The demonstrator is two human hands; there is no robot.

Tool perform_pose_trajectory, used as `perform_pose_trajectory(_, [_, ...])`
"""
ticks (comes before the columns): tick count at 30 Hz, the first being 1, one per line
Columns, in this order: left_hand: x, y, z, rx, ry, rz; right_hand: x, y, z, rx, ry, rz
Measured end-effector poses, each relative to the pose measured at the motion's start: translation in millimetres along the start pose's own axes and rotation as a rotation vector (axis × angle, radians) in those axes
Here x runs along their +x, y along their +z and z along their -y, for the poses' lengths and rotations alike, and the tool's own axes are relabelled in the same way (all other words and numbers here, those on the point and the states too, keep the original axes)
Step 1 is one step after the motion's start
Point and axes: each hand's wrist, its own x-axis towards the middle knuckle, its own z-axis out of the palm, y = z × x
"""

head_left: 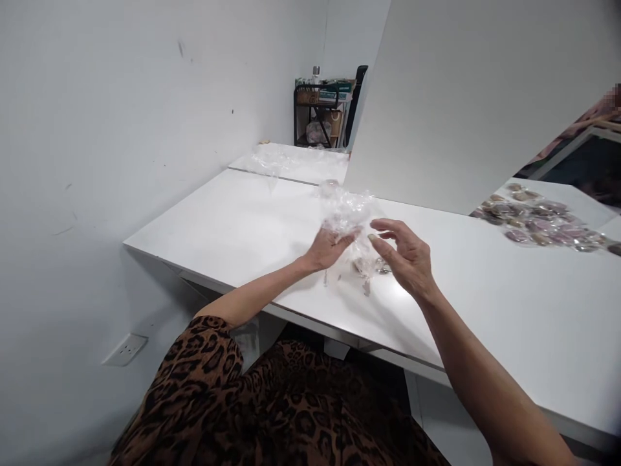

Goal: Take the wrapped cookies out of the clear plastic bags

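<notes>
My left hand is closed on crumpled clear plastic bags, held just above the white table. To the right of the bags is my right hand, its fingers curved and apart, with no object visible between them. A few small wrapped items lie on the table under my hands, partly hidden by the plastic and my right hand. Small pieces, too small to name, rest nearer the table's front edge.
A heap of small wrapped items lies at the right. More clear plastic is at the back left. A tall white panel stands behind the table. Beyond stands a black shelf cart. Part of another person shows at far right.
</notes>
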Motion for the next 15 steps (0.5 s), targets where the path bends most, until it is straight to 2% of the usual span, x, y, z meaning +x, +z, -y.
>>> perform_pose_trajectory(2, [15.7, -22.8, 3.4, 0.046, -0.014, -0.148, -0.6, -8.9, -23.2, 0.011, 0.086, -0.104])
perform_pose_trajectory(4, [40.5, -47.2, 8.0, 0.047, -0.090, -0.297, -3.5, -16.6, -50.3, 0.042, 0.190, -0.186])
perform_pose_trajectory(8, [113.6, -93.5, 19.9, -0.014, -0.228, -0.615, -13.9, -24.4, -93.0, 0.116, 0.380, -0.255])
perform_pose_trajectory(10, [155.9, -114.5, 23.2, -0.020, -0.269, -0.683, -17.4, -26.9, -102.3, 0.118, 0.441, -0.245])
perform_pose_trajectory(12, [195.9, -132.5, 24.8, -0.047, -0.328, -0.687, -18.6, -29.6, -104.9, 0.121, 0.474, -0.239])
perform_pose_trajectory(15, [239.0, -145.0, 32.9, -0.049, -0.409, -0.667, -18.2, -33.1, -103.2, 0.126, 0.507, -0.233])
